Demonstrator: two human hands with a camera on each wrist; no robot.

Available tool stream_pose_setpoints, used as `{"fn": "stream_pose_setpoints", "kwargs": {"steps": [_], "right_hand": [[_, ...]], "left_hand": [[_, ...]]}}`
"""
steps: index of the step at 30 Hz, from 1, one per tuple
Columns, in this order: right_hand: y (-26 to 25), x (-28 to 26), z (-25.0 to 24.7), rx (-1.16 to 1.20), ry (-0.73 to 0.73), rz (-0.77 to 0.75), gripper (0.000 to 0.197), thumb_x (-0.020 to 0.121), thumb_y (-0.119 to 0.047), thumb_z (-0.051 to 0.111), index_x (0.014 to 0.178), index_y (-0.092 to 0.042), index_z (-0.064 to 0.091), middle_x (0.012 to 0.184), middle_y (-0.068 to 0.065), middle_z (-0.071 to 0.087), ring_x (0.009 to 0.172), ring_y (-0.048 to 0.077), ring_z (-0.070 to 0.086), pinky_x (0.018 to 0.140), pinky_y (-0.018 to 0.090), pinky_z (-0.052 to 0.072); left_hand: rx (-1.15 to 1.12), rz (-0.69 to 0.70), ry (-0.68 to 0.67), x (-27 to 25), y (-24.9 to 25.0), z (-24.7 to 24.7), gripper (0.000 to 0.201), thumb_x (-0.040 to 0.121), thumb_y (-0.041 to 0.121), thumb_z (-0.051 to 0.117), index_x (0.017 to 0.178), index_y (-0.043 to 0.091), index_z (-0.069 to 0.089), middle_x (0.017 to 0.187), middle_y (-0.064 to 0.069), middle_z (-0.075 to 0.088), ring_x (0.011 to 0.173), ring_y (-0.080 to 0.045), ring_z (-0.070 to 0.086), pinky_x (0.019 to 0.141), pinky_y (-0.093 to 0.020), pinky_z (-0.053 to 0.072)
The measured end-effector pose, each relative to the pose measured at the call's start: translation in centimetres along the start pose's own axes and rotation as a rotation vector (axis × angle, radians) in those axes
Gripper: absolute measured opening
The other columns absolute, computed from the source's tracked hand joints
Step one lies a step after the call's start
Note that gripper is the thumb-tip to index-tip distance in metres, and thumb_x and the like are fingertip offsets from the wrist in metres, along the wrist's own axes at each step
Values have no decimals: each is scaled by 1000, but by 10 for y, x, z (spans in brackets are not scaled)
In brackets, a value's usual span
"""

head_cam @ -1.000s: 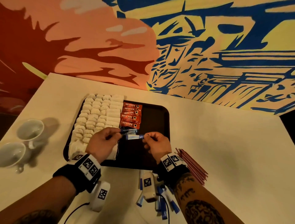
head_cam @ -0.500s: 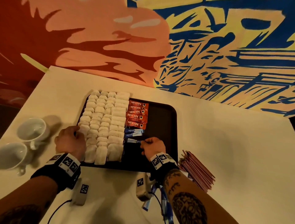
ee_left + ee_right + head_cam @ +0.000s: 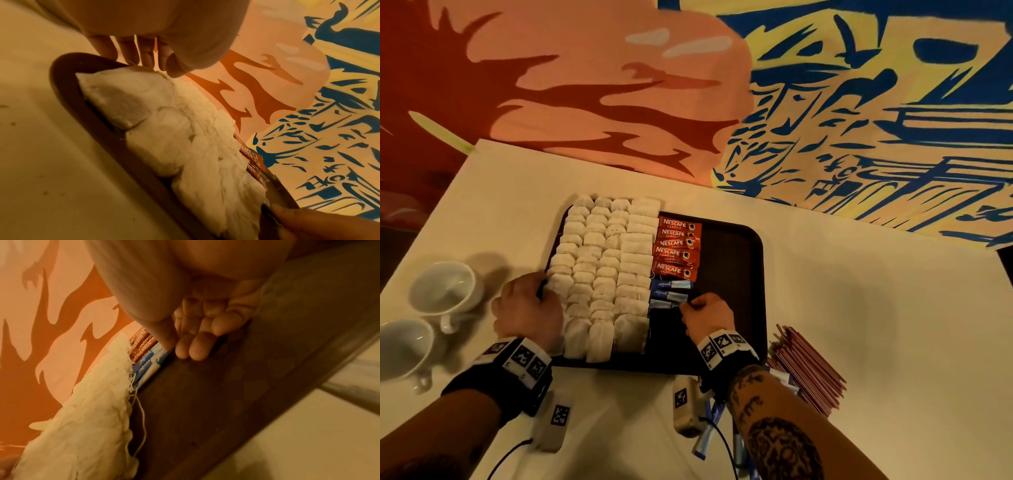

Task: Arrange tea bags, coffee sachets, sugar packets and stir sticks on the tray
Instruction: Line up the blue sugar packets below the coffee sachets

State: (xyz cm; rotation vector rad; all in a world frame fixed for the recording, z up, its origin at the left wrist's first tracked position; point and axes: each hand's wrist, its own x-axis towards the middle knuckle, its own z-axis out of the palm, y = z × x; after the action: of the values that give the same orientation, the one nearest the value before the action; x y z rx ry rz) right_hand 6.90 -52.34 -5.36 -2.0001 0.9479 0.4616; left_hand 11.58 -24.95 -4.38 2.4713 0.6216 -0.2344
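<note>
A dark tray [image 3: 729, 274] carries rows of white tea bags [image 3: 602, 267] on its left half. Red coffee sachets [image 3: 678, 246] are stacked beside them, with blue sugar packets [image 3: 671, 284] lined up below. My right hand [image 3: 688, 305] pinches the right end of the nearest sugar packet [image 3: 664, 304], which lies flat on the tray; the thumb [image 3: 166, 344] presses on it. My left hand [image 3: 541, 291] rests at the tray's left rim [image 3: 82, 105], its straight fingers [image 3: 144, 61] touching the outer tea bags [image 3: 164, 129]. Red stir sticks [image 3: 808, 370] lie off the tray.
Two white cups [image 3: 445, 287] sit on the table left of the tray. Loose blue packets [image 3: 705, 442] lie on the table under my right forearm. The stir sticks are piled by the tray's front right corner. A painted wall rises behind the table.
My left hand left the sugar packets and moved to the tray's left edge. My right hand brought its packet down onto the tray below the other two.
</note>
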Motion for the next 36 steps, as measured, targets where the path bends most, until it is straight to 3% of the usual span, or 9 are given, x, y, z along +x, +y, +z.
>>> {"fn": "stream_pose_setpoints", "kwargs": {"steps": [5, 12, 17, 21, 24, 27, 30, 33, 36], "right_hand": [[-2, -5, -7, -55, 19, -1, 26, 87, -42, 71, 102, -26, 55, 95, -5, 61, 84, 14, 64, 65, 26, 50], [-3, -4, -7, -17, -19, 25, 32, 76, -49, 76, 88, -28, 54, 95, 1, 72, 79, 21, 72, 73, 40, 63], [7, -3, -39, -81, -29, -22, 24, 79, -44, 74, 86, -27, 59, 92, -1, 73, 83, 21, 73, 79, 41, 62], [30, -10, -72, -176, -59, -76, 9, 84, -34, 69, 82, -27, 64, 92, -1, 73, 84, 22, 72, 82, 42, 61], [48, -19, -95, -251, -23, -128, 4, 87, -30, 64, 84, -27, 65, 94, -2, 71, 88, 20, 69, 81, 35, 59], [68, -29, -107, -284, -7, -159, 5, 90, -28, 63, 93, -25, 66, 93, -5, 65, 86, 15, 64, 72, 28, 54], [86, -36, -107, -237, -20, -201, 4, 92, -30, 64, 95, -27, 64, 93, -6, 66, 76, 5, 60, 58, 19, 45], [91, -41, -103, -218, 4, -243, 4, 92, -30, 64, 95, -29, 62, 94, -7, 66, 78, 7, 61, 63, 21, 45], [93, -43, -100, -202, -1, -251, 4, 92, -30, 63, 96, -30, 61, 93, -7, 65, 81, 9, 61, 69, 24, 49]], "left_hand": [[9, -18, -7, -5, 1, -5, 38, 92, 31, 52, 128, 26, 61, 132, -16, 56, 117, -47, 49, 99, -60, 43], [-65, -12, 30, -22, 14, -13, 40, 91, 25, 55, 131, 22, 58, 140, -16, 50, 126, -44, 41, 104, -59, 37], [-140, 201, 28, -46, 28, -11, 32, 88, 13, 59, 119, 18, 63, 128, -13, 56, 116, -37, 48, 99, -45, 40], [-295, 333, -230, -98, 53, -8, 15, 94, 15, 60, 97, 29, 63, 89, 4, 66, 73, -14, 60, 66, -25, 45], [-206, 521, -537, -139, 60, -2, 16, 95, 21, 60, 93, 37, 62, 77, 16, 70, 69, -5, 65, 65, -24, 52], [-22, 670, -765, -171, 59, 16, 10, 94, 35, 60, 98, 45, 59, 86, 22, 69, 77, 2, 66, 73, -25, 57], [200, 754, -864, -194, 54, 44, 38, 90, 50, 61, 127, 49, 50, 128, 25, 51, 104, 3, 58, 93, -25, 51], [412, 868, -842, -210, 48, 72, 79, 83, 61, 64, 150, 44, 26, 158, 12, 20, 141, -13, 30, 116, -32, 32], [569, 1045, -750, -222, 46, 91, 95, 76, 74, 60, 151, 48, 9, 161, 6, 8, 146, -23, 17, 117, -44, 27]]}}
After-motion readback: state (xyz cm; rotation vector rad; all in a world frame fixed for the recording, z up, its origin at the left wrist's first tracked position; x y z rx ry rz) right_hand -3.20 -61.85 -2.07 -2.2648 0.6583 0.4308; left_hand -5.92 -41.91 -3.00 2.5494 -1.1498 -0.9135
